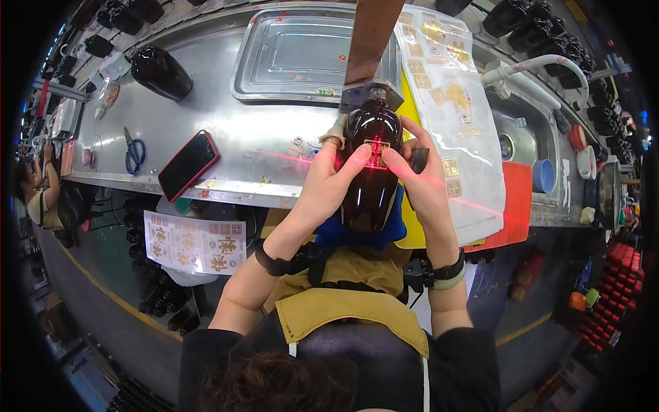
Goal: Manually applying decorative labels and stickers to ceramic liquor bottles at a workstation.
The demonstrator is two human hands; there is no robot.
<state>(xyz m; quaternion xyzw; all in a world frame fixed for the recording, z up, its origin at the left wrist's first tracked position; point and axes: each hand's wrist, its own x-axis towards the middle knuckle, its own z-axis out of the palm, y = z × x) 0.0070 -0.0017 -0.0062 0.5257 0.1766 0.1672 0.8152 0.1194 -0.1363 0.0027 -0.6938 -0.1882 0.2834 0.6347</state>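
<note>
A glossy dark-brown bottle (366, 200) lies with its neck pointing away from me, its lower end over a blue cloth (351, 236). My left hand (328, 177) grips its left side, the thumb pressed at the edge of a small gold label (377, 152). Pale covers wrap some of that hand's fingertips. From the other side my right hand (423, 180) holds the bottle, its thumb on the label's right edge. A small dark piece (419, 161) sits by the right fingers; its kind is unclear. Red laser lines cross on the label.
Left on the metal table are a phone (188, 165), blue-handled scissors (134, 155) and another dark bottle (160, 73). A metal tray (292, 51) lies behind. A brown post (373, 41) rises beyond my bottle. Right are gold label sheets (446, 103) and a sink (525, 137).
</note>
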